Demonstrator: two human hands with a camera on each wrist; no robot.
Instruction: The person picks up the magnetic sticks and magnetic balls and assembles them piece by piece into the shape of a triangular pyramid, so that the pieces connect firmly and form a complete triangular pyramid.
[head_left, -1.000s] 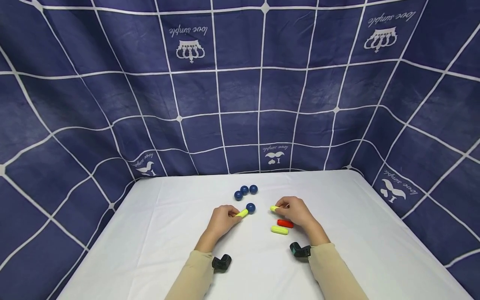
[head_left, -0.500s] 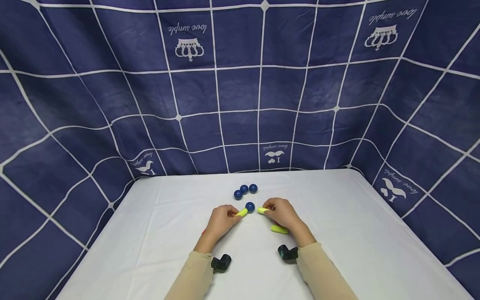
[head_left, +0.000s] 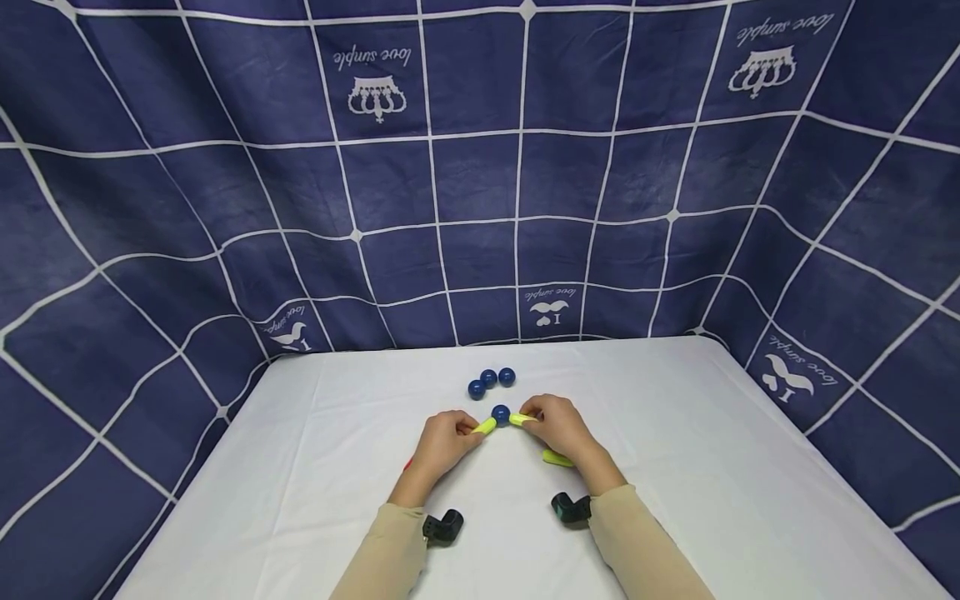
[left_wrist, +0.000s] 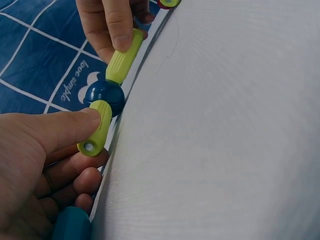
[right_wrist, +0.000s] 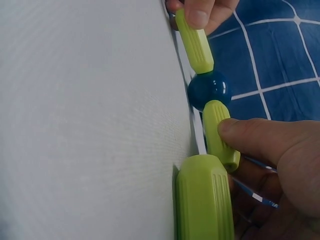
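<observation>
My left hand [head_left: 442, 442] pinches a lime-green ribbed rod [left_wrist: 96, 132] between thumb and fingers. A small silvery disc shows in the rod's near end, and its far end meets a glossy blue ball [head_left: 501, 414]. On the ball's other side, my right hand [head_left: 558, 425] pinches a second lime-green rod [right_wrist: 216, 132], its tip against the ball. The two rods and the ball form a shallow bent line just over the white table. Close by the right hand lies a third lime-green rod [right_wrist: 205, 195], partly hidden by the wrist in the head view.
Beyond the hands, three more blue balls [head_left: 489, 379] sit grouped on the white table [head_left: 360, 400]. A red piece [head_left: 407, 464] peeks out beside the left wrist. In the left wrist view a teal cylinder [left_wrist: 72, 222] stands below the fingers. A blue checked curtain [head_left: 480, 183] surrounds the table.
My right hand has moved left, bringing its lime-green rod up to the blue ball, and its forearm now covers the red rod. The left hand has stayed nearly still.
</observation>
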